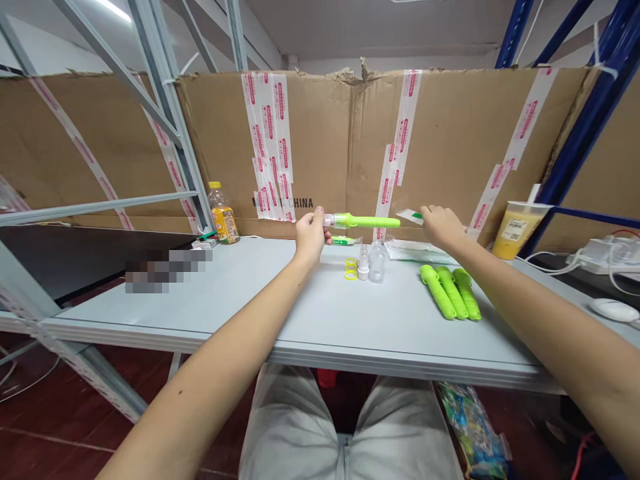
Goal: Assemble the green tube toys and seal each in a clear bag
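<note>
two hands [311, 235] [443, 225], one wand [373, 222], three handles [454, 293]

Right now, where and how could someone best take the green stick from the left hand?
Probably by the free end of the green stick, coming from the right: it points roughly level that way, slim and uncovered, while the left hand grips the clear end.

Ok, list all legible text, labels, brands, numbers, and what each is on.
"CHINA": cardboard panel; lettering before it is mostly hidden by tape.
Red print on white packing tape: too small to read.
Drink bottle label: unreadable.
Drink cup sticker: unreadable.
Green-and-white packet: print too small.
No numbers legible.
</note>
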A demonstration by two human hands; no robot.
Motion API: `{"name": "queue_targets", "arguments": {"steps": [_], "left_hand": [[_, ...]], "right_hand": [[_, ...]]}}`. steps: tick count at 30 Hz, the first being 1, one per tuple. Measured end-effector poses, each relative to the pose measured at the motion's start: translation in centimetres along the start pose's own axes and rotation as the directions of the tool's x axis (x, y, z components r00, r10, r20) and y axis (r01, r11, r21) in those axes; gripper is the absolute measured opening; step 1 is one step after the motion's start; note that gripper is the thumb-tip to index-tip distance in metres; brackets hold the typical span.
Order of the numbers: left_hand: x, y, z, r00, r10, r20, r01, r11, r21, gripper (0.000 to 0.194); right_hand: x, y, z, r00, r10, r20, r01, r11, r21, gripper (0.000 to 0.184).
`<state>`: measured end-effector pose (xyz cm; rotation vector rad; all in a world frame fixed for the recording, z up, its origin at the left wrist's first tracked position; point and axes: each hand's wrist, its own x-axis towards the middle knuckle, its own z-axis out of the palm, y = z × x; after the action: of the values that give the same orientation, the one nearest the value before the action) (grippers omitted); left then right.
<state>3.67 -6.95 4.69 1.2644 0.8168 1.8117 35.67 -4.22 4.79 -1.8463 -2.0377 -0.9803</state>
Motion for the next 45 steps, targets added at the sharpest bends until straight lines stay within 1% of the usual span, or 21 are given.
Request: {"name": "queue_targets", "arguments": {"steps": [2, 3, 7, 10, 12, 14, 19, 22, 28, 32, 35, 40, 43, 45], "left_hand": [[-0.1, 0.3, 0.1, 1.000, 0.025, -0.008, -0.025, 1.000, -0.004, 0.043], [-0.1, 0.5, 0.1, 0.999, 0.042, -0.016, -0.042, 0.999, -0.010, 0.043], [-0.2, 1.2, 0.3, 0.994, 0.088, -0.058, -0.091, 0.995, -0.035, 0.044], [-0.3, 1.5, 0.3, 0.992, 0.108, -0.064, -0.108, 0.994, 0.002, 0.043], [-0.4, 1.5, 0.2, 0.990, 0.134, -0.050, -0.131, 0.990, 0.053, 0.041], [-0.5, 1.6, 0.1, 0.986, 0.168, -0.025, -0.165, 0.982, 0.096, 0.039], [-0.5, 1.5, 0.0, 0.977, 0.212, 0.034, -0.215, 0.970, 0.111, 0.038], [-0.5, 1.3, 0.0, 0.975, 0.219, 0.040, -0.223, 0.967, 0.125, 0.037], [-0.8, 1.1, 0.1, 0.971, 0.223, 0.087, -0.234, 0.958, 0.163, 0.035], [-1.0, 1.3, 0.1, 0.975, 0.212, 0.070, -0.220, 0.963, 0.156, 0.035], [-0.9, 1.2, 0.1, 0.979, 0.193, 0.072, -0.201, 0.970, 0.138, 0.036], [-0.5, 0.8, 0.1, 0.980, 0.174, 0.102, -0.184, 0.978, 0.101, 0.035], [-0.6, 0.8, 0.3, 0.972, 0.176, 0.158, -0.190, 0.979, 0.074, 0.032], [-0.8, 0.9, 0.4, 0.961, 0.181, 0.208, -0.197, 0.979, 0.055, 0.031]], "right_hand": [[-1.4, -0.3, -1.0, 0.989, -0.107, -0.102, 0.102, 0.993, -0.050, 0.034], [-2.2, -0.6, -1.4, 0.978, -0.157, -0.135, 0.148, 0.986, -0.074, 0.034], [-5.1, -2.1, -2.9, 0.936, -0.282, -0.209, 0.259, 0.957, -0.130, 0.035], [-6.2, -3.0, -3.5, 0.909, -0.336, -0.248, 0.311, 0.941, -0.133, 0.036], [-6.4, -3.3, -3.7, 0.906, -0.326, -0.270, 0.303, 0.945, -0.124, 0.037], [-6.3, -3.2, -3.8, 0.913, -0.293, -0.282, 0.272, 0.956, -0.113, 0.038], [-6.3, -2.4, -3.5, 0.927, -0.235, -0.293, 0.221, 0.972, -0.081, 0.037], [-6.4, -2.2, -3.5, 0.925, -0.214, -0.314, 0.204, 0.977, -0.065, 0.036], [-6.5, -2.5, -3.7, 0.916, -0.212, -0.339, 0.214, 0.976, -0.033, 0.035], [-6.5, -2.5, -3.5, 0.917, -0.192, -0.348, 0.206, 0.979, 0.002, 0.032], [-6.5, -2.6, -3.5, 0.914, -0.200, -0.352, 0.226, 0.974, 0.032, 0.031], [-6.3, -2.8, -3.8, 0.912, -0.205, -0.355, 0.278, 0.946, 0.166, 0.029], [-6.3, -2.6, -4.0, 0.909, -0.213, -0.360, 0.328, 0.897, 0.298, 0.024], [-6.3, -2.4, -4.2, 0.924, -0.189, -0.332, 0.321, 0.857, 0.403, 0.026]]}}
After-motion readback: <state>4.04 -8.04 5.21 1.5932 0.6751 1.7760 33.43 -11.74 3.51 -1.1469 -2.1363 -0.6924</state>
